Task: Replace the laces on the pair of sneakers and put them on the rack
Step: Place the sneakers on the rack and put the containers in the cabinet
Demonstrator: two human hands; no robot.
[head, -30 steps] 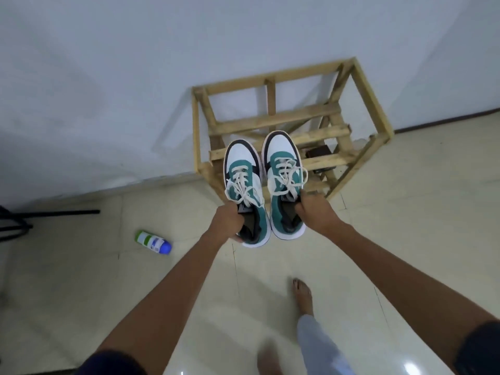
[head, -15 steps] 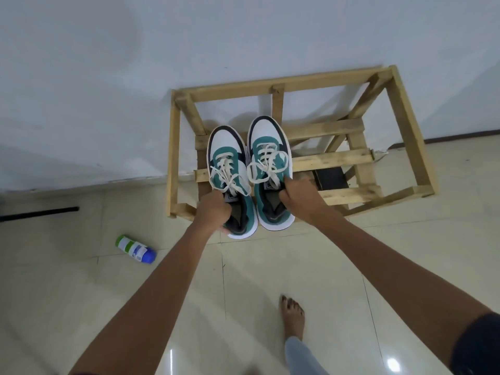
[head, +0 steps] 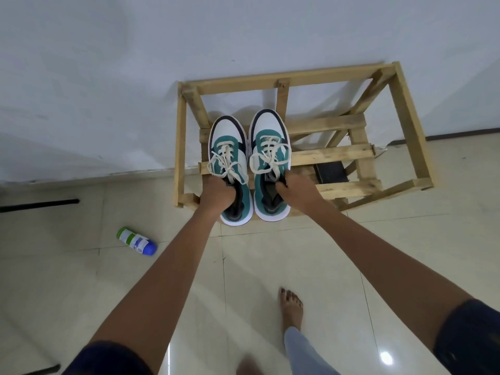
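From the head view, both sneakers are laced and tied in bows, so the lacing part looks done. The left hand (head: pixel 216 192) has its grip curled into the collar of the left sneaker (head: pixel 228 169), and the right hand (head: pixel 293 189) pinches the tongue and collar of the right sneaker (head: pixel 270 163). The pair sits side by side over the left end of the wooden rack (head: pixel 405 109), toes toward the wall, heels overhanging the front rail. I can't tell whether the soles touch the slats yet. What's left, I'd say, is setting them down and letting go. A bottle (head: pixel 136 241) lies on the floor, well apart.
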